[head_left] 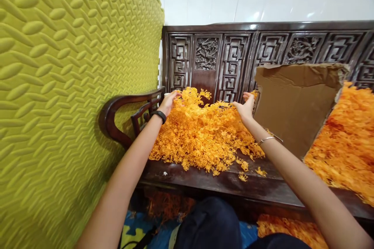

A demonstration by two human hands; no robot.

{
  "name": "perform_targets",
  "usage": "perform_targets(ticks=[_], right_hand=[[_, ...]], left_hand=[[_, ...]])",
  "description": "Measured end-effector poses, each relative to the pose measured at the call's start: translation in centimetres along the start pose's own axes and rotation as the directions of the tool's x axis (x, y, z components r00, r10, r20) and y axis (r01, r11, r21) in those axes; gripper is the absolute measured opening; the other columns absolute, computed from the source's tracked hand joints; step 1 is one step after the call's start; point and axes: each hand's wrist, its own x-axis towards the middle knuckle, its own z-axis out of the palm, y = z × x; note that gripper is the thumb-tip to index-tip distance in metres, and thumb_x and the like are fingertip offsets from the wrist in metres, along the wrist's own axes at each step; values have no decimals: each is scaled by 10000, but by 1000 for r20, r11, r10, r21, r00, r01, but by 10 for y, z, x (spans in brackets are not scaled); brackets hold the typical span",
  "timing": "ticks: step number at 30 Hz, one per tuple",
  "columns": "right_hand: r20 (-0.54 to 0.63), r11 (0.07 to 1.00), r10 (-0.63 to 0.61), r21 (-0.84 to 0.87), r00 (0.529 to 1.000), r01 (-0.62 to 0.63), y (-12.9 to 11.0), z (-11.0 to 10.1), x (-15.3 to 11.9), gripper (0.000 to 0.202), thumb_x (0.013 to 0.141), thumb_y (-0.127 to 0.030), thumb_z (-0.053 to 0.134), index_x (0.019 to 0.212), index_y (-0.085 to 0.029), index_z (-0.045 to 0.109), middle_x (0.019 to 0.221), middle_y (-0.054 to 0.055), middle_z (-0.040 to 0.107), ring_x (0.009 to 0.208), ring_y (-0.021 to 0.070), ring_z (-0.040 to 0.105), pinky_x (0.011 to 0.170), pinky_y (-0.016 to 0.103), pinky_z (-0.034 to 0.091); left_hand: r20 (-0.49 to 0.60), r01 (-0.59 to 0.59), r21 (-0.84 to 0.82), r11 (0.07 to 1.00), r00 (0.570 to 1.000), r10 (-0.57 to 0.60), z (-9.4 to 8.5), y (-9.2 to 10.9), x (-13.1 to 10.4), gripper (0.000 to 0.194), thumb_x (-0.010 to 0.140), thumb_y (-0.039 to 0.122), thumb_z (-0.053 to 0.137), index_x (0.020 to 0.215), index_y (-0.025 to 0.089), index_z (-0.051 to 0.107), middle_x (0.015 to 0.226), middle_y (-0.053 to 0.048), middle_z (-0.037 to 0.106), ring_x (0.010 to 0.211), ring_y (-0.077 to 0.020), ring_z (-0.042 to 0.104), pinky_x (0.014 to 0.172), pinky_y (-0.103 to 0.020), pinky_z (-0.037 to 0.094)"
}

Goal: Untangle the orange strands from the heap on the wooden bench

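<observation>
A heap of orange-yellow artificial flower pieces [198, 140], thin and curly-petalled, lies on the seat of a dark wooden bench [251, 183]. At the heap's back left is my left hand [168, 103], its fingers stretched out against the flowers and partly hidden by them. My right hand [246, 106] is at the heap's right side, thumb and fingers spread apart, close to the edge of a brown cardboard sheet [295, 105]. I see nothing held in it. A few loose flower pieces [243, 176] lie near the seat's front edge.
Right of the upright cardboard is a larger pile of deeper orange flowers [347, 140]. The carved backrest [207, 54] stands behind, with a curved armrest [113, 120] at left. A yellow-green foam mat [73, 66] rises on the left. More orange pieces [289, 229] lie below the bench.
</observation>
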Motion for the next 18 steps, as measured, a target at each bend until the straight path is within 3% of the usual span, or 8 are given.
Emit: perform_targets(ticks=[2, 4, 7, 9, 11, 14, 16, 18], right_hand=[[106, 976, -196, 122, 975, 182, -14, -3, -11, 498, 660, -212, 547, 1130, -202, 383, 1152, 75, 487, 1085, 193, 459, 936, 355, 345], [273, 930, -348, 220, 897, 294, -27, -2, -23, 544, 669, -249, 548, 1180, -165, 381, 1196, 115, 481, 1120, 216, 457, 958, 360, 343], [560, 939, -318, 73, 766, 336, -34, 9, -45, 809, 603, -384, 665, 1292, -129, 327, 1297, 183, 407, 1210, 311, 382, 992, 437, 306], [625, 910, -266, -90, 734, 406, -30, 19, -59, 917, 556, -445, 715, 1324, -131, 323, 1311, 184, 400, 1247, 354, 323, 1023, 493, 229], [580, 882, -251, -192, 774, 430, -23, 28, -69, 845, 598, -471, 694, 1303, -132, 374, 1273, 171, 445, 1241, 359, 324, 1027, 521, 167], [466, 893, -207, -270, 860, 361, -12, 34, -66, 514, 764, -413, 557, 1195, -139, 494, 1154, 151, 544, 1141, 313, 435, 978, 489, 231], [386, 900, -160, -321, 908, 295, -7, 32, -55, 359, 824, -357, 479, 1110, -154, 553, 1076, 141, 589, 1076, 292, 488, 930, 454, 286], [320, 906, -106, -359, 941, 224, -6, 28, -40, 313, 844, -335, 447, 1067, -161, 579, 1026, 140, 615, 1029, 285, 527, 884, 427, 329]], left_hand=[[41, 1, -55, 998, 999, 1, 12, 4, -3, 258, 902, 270, 370, 860, 135, 586, 964, -77, 655, 869, -178, 635, 773, -365, 530], [73, -2, -99, 995, 997, 9, 25, 10, -8, 255, 907, 283, 373, 839, 147, 577, 961, -63, 658, 914, -176, 623, 807, -365, 519], [152, 70, -265, 962, 988, -30, 44, 21, -20, 330, 926, 323, 323, 793, 159, 576, 939, -60, 668, 957, -192, 619, 849, -395, 497], [229, 164, -389, 907, 970, -77, 53, 30, -27, 397, 933, 364, 280, 796, 160, 592, 912, -71, 676, 988, -221, 615, 864, -429, 483], [277, 206, -456, 866, 957, -82, 57, 38, -30, 411, 928, 380, 281, 823, 156, 610, 898, -79, 681, 1030, -245, 598, 879, -450, 471], [236, 130, -524, 841, 972, -3, 50, 45, -25, 364, 907, 338, 333, 783, 139, 612, 848, -84, 684, 1040, -257, 593, 876, -436, 480], [133, 52, -570, 820, 991, 30, 38, 44, -18, 344, 890, 284, 349, 698, 134, 591, 762, -83, 678, 980, -246, 621, 845, -405, 501], [-4, 26, -597, 802, 999, -36, 26, 39, -12, 337, 875, 244, 356, 651, 132, 581, 702, -78, 667, 890, -224, 649, 795, -355, 522]])
